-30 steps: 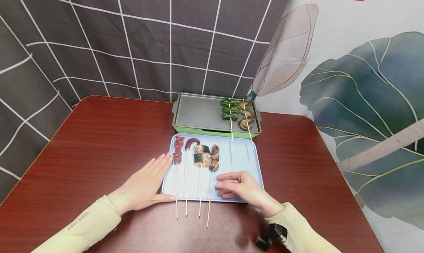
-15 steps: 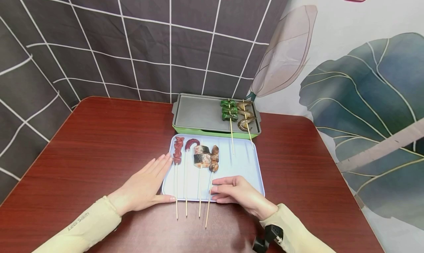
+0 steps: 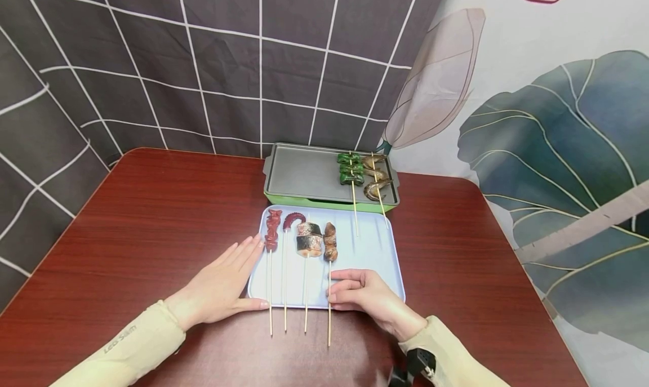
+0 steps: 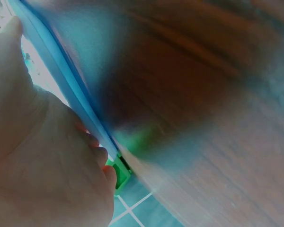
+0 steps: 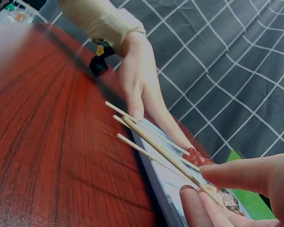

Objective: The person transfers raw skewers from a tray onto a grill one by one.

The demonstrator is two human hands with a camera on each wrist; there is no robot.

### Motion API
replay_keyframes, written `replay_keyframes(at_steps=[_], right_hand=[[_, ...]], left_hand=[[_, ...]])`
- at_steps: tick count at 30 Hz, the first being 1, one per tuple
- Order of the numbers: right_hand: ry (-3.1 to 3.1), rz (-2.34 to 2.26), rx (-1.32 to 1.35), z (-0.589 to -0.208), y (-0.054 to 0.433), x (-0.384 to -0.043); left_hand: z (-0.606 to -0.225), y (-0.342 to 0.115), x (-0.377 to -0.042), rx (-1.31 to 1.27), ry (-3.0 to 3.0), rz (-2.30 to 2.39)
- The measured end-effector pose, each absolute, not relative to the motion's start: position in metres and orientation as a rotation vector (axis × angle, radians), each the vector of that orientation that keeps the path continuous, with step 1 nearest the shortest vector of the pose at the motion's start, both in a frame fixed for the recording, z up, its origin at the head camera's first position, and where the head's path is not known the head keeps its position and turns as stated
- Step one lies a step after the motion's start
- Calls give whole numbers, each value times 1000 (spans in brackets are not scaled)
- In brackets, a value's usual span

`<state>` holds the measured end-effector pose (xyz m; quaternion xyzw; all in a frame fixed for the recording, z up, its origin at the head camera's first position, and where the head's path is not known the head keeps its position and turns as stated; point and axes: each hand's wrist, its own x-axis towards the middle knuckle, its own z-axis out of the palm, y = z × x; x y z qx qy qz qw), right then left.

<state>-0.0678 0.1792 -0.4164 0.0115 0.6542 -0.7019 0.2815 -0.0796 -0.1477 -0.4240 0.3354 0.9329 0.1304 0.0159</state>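
Note:
My right hand (image 3: pixel 372 297) pinches the wooden stick of a skewer of brown chunks (image 3: pixel 330 243) between thumb and fingers, at the right of the row on a pale blue tray (image 3: pixel 367 249). In the right wrist view its stick (image 5: pixel 154 143) slants up past the thumb, across the other sticks. My left hand (image 3: pixel 223 285) lies with straight fingers along the tray's left edge, thumb at the near corner. Left of the held skewer lie a fish skewer (image 3: pixel 309 241), a curled dark red tentacle skewer (image 3: pixel 294 220) and a red meat skewer (image 3: pixel 272 230), their sticks overhanging the near edge.
Behind the tray stands a green grill with a grey plate (image 3: pixel 304 170). On its right side lie a green pepper skewer (image 3: pixel 350 170) and a shrimp skewer (image 3: pixel 376 178), their sticks reaching over the tray. The reddish-brown table (image 3: pixel 167 207) meets a checked cloth (image 3: pixel 218 66) behind.
My right hand has moved left to the brown-chunk skewer and taken hold of its stick. The skewer has turned straighter, its near end shifting right. My left hand has stayed put.

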Motion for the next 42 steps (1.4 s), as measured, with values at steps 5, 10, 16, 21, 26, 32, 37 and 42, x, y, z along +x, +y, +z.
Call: replay_keyframes(at_steps=[5,10,16,21,26,32,37,42], right_hand=[[1766,-1898,44,-415,181,-64],[1776,-1908,58,-413,185,-60],[1784,-1902,73,-415,189,-57],[1794,-1894,67,-417,191,-55],[1813,-1893,64,-416,193,-53],[1840,-1900,39,-414,195,-53],[1867,-1887,28,-410,196,-51],[1902,-1880,7,-405,197,-51]], left_hand=[[-423,-147,-79,1034,2898,408],[-423,-147,-80,1026,2895,414],[-424,-147,-80,1043,2907,407],[-424,-147,-79,1037,2903,410],[-425,-148,-80,1040,2903,403],[-424,-148,-80,1035,2899,400],[-424,-147,-79,1038,2901,407],[-424,-147,-80,1044,2904,405]])
